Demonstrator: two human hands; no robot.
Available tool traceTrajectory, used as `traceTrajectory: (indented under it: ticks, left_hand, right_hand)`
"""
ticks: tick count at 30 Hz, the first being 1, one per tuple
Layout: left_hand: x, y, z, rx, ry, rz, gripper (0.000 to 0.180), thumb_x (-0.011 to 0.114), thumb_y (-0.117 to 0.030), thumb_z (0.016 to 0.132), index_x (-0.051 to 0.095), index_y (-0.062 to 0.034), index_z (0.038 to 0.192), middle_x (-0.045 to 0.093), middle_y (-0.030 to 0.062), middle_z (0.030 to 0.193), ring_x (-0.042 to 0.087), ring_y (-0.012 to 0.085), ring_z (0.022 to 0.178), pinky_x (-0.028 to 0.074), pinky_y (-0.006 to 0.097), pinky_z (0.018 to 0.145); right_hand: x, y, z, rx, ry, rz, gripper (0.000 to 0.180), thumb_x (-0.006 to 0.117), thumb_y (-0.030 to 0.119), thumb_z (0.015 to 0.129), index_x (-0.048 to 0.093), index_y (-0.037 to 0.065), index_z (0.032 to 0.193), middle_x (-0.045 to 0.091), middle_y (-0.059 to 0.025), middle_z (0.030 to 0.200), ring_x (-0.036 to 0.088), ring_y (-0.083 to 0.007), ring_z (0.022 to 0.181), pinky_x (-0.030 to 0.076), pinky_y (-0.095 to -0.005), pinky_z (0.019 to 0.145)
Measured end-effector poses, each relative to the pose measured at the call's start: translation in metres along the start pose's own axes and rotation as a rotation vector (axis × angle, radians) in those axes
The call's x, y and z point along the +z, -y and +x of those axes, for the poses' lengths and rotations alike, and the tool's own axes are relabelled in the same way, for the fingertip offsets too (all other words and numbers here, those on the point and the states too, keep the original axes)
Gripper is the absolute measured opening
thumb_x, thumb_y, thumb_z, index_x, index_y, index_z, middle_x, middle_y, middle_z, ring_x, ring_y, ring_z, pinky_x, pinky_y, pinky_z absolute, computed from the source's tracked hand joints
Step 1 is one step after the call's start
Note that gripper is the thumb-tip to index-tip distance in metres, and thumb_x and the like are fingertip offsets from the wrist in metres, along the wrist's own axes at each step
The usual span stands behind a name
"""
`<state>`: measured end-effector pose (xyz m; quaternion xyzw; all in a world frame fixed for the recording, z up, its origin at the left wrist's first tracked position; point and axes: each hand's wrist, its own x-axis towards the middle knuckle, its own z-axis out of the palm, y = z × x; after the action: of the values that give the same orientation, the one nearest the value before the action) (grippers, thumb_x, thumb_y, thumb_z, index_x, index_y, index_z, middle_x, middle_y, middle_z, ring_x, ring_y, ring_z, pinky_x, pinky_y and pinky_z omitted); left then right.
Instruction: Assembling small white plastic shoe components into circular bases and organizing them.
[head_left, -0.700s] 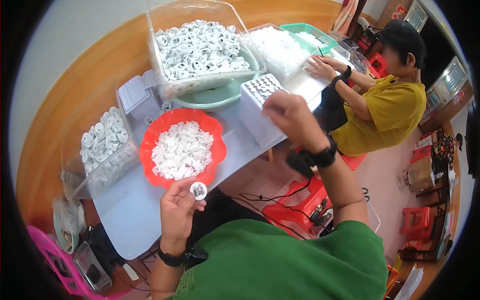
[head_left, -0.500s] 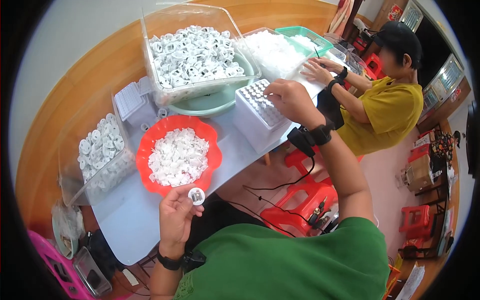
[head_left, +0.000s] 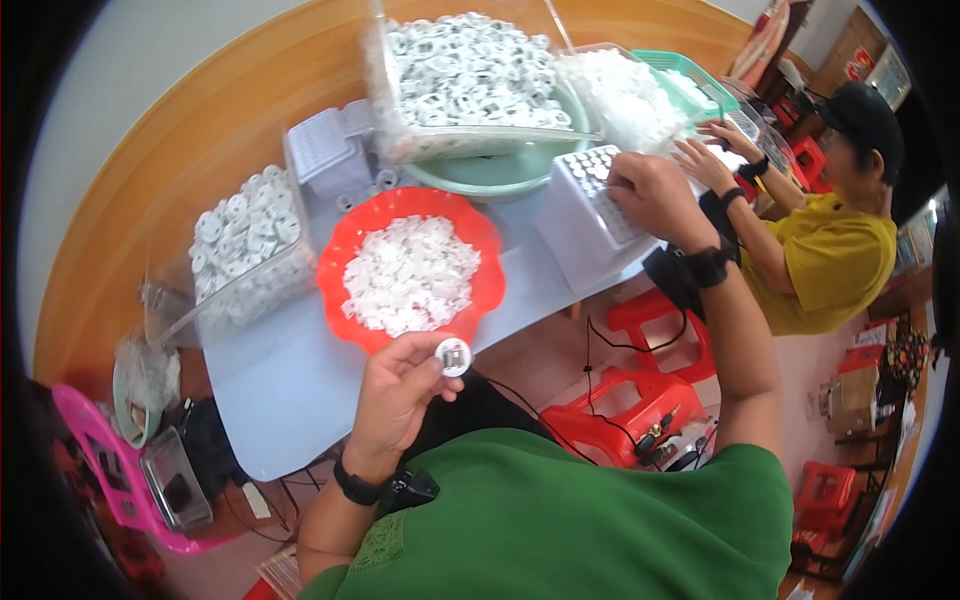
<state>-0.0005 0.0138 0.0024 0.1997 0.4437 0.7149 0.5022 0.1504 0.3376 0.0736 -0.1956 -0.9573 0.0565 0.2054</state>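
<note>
Pinched between thumb and fingers of my left hand (head_left: 402,388) is a small round white plastic part (head_left: 454,357) with a metal piece in its middle, held just in front of the red bowl. My right hand (head_left: 655,195) reaches out over a white box-shaped rack (head_left: 585,235), whose top holds rows of small round white pieces. Its fingers are drawn together at the rack's top; whatever lies between them is hidden. The red scalloped bowl (head_left: 335,290) on the table carries a heap of small white plastic pieces (head_left: 412,275).
A clear bin (head_left: 465,138) of round white parts rests on a pale green basin (head_left: 480,180) at the back. Another clear bin (head_left: 255,282) stands left, near a smaller white rack (head_left: 325,150). A co-worker in yellow (head_left: 820,250) sits right. Red stools (head_left: 630,410) stand below the table (head_left: 270,400).
The whole view has swung, so the table and its things appear further right and higher. My left hand keeps its round part; my right hand stays over the rack, fingers more bunched.
</note>
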Motion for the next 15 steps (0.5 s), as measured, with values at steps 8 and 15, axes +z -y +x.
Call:
traceTrajectory:
  ticks: [8,15]
  left_hand:
    - [-0.009,0.007,-0.004,0.046,0.061,-0.080,0.027,0.058,-0.012,0.091,0.055,0.0038,0.112,0.065,0.0131,0.095,0.063,0.0156,0.076,0.053,0.026,0.065]
    - [-0.010,0.007,-0.007,0.043,0.055,-0.096,0.027,0.058,-0.012,0.091,0.055,0.0037,0.113,0.065,0.0120,0.095,0.063,0.0155,0.077,0.054,0.026,0.066]
  right_hand:
    - [0.005,0.001,-0.004,-0.029,-0.023,0.060,0.003,0.056,0.003,0.074,0.056,0.001,0.076,0.059,-0.0182,0.080,0.057,-0.0385,0.077,0.046,-0.0434,0.069]
    - [-0.009,0.031,-0.018,-0.068,-0.213,0.047,0.005,0.056,-0.001,0.075,0.054,0.001,0.079,0.056,-0.0144,0.076,0.057,-0.0314,0.067,0.046,-0.0357,0.060]
